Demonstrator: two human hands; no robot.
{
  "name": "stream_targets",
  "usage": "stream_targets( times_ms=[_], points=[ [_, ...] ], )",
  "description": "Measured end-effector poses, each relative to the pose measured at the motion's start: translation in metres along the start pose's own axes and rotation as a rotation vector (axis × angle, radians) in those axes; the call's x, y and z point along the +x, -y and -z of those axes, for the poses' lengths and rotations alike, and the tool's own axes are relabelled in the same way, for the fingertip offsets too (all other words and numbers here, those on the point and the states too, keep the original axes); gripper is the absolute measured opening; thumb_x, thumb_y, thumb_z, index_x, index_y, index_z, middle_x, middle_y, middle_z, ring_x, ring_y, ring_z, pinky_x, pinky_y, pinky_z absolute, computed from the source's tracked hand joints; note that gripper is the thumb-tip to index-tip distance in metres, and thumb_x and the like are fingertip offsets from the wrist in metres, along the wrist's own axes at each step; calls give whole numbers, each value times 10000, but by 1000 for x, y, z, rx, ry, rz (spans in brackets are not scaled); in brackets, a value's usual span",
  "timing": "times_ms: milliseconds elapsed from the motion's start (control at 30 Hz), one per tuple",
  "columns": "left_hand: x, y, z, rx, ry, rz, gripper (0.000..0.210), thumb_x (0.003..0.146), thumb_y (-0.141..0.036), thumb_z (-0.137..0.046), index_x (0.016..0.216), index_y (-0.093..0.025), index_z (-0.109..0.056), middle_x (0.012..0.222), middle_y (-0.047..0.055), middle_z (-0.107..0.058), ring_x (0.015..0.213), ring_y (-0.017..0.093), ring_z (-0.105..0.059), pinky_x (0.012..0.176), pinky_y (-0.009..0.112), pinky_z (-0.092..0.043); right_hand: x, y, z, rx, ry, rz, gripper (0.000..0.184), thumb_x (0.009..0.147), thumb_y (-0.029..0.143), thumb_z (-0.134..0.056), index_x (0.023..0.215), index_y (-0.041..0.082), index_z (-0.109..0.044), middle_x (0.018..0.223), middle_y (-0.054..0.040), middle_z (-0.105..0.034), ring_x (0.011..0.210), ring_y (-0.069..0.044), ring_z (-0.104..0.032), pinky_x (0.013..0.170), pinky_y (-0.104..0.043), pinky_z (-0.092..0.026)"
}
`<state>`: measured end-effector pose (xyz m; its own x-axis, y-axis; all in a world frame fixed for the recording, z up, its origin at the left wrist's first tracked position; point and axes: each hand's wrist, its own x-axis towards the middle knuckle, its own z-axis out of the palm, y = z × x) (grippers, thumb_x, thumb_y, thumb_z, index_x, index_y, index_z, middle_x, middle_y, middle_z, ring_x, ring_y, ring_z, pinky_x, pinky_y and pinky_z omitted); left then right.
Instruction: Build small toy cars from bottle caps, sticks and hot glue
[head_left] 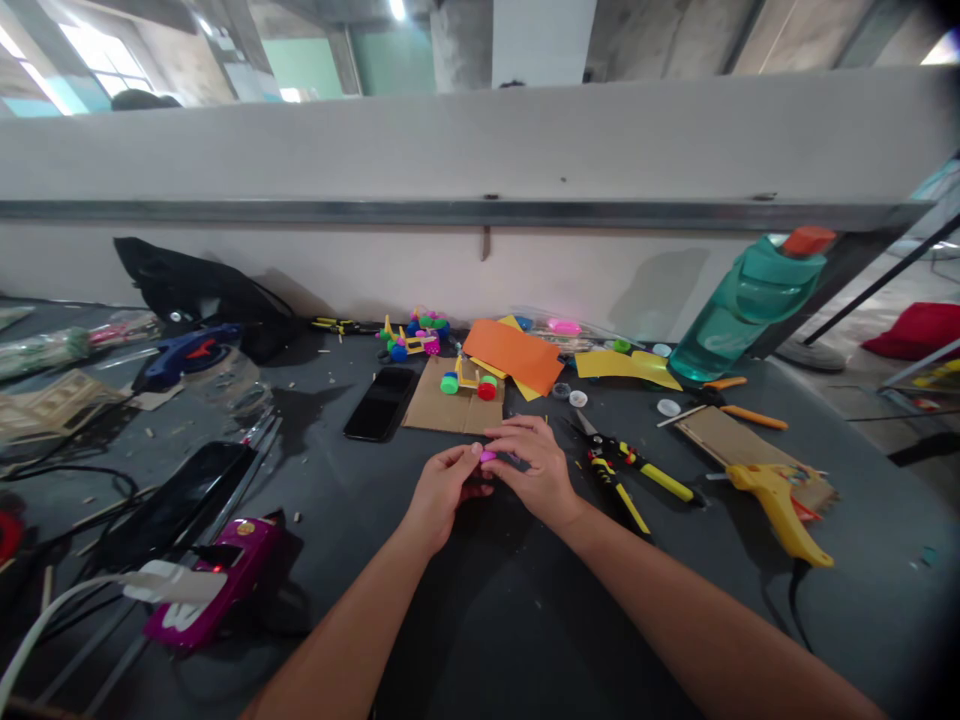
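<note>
My left hand (pixel 448 490) pinches a small pink piece (pixel 488 456) between thumb and fingers at the middle of the table. On its other side, my right hand (pixel 536 465) closes its thumb and fingers on the same piece. Fingers cover most of it, so its full shape is hidden. Just beyond my hands lies a brown cardboard sheet (pixel 427 408). On it stands a small yellow frame (pixel 469 375) with a green cap (pixel 449 383) and a red cap (pixel 487 388) as wheels.
Right of my hands are yellow-handled snips (pixel 630 465), a yellow glue gun (pixel 780 510) and a tilted teal bottle (pixel 739 310). A black phone (pixel 381 403) lies to the left. Nearer left is a purple power strip (pixel 225 580) with cables. Orange paper (pixel 514 352) lies behind.
</note>
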<state>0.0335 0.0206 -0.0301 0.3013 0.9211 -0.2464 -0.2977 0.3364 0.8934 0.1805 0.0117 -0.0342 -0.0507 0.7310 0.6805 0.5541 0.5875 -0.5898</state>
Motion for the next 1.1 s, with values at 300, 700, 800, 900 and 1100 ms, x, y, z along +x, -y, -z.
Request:
stream_targets(
  times_ms=[300, 700, 800, 900, 1100],
  points=[
    [-1, 0, 0, -33, -27, 3, 291, 681, -391, -709, 753, -111, -676, 694, 44, -618, 652, 125, -567, 558, 244, -518, 0, -1, -1, -21, -25, -26, 82, 750, 307, -677, 817, 260, -683, 924, -14, -709, 973, -210, -575, 884, -418, -428],
    [-1, 0, 3, 21, 19, -10, 219, 701, -339, -703, 727, -122, -688, 694, 25, -615, 629, 100, -548, 575, 225, -508, -1, -1, -2, -13, 48, 4, 110, 725, 197, -644, 824, 244, -636, 1007, -16, -681, 1017, -209, -546, 921, -419, -401],
    [0, 0, 3, 16, 20, -2, 229, 703, -342, -701, 745, -118, -691, 699, 32, -620, 628, 101, -550, 577, 225, -507, -1, 0, -2, 1, 39, -8, 147, 709, 199, -659, 845, 245, -627, 1014, -18, -676, 1024, -213, -534, 917, -417, -407],
    [0, 0, 3, -8, 3, 7, 252, 699, -355, -703, 753, -110, -689, 685, 40, -618, 617, 108, -553, 565, 234, -511, -1, 0, -2, 11, 23, -15, 155, 722, 243, -667, 872, 249, -630, 1002, -23, -678, 1018, -215, -535, 904, -414, -418],
    [0, 0, 2, -11, -20, -1, 267, 693, -368, -706, 753, -108, -690, 680, 49, -616, 631, 120, -558, 557, 242, -515, -1, -3, -2, 12, 41, -6, 96, 779, 264, -625, 870, 258, -656, 996, -26, -685, 1011, -212, -553, 909, -429, -413]
  ],
)
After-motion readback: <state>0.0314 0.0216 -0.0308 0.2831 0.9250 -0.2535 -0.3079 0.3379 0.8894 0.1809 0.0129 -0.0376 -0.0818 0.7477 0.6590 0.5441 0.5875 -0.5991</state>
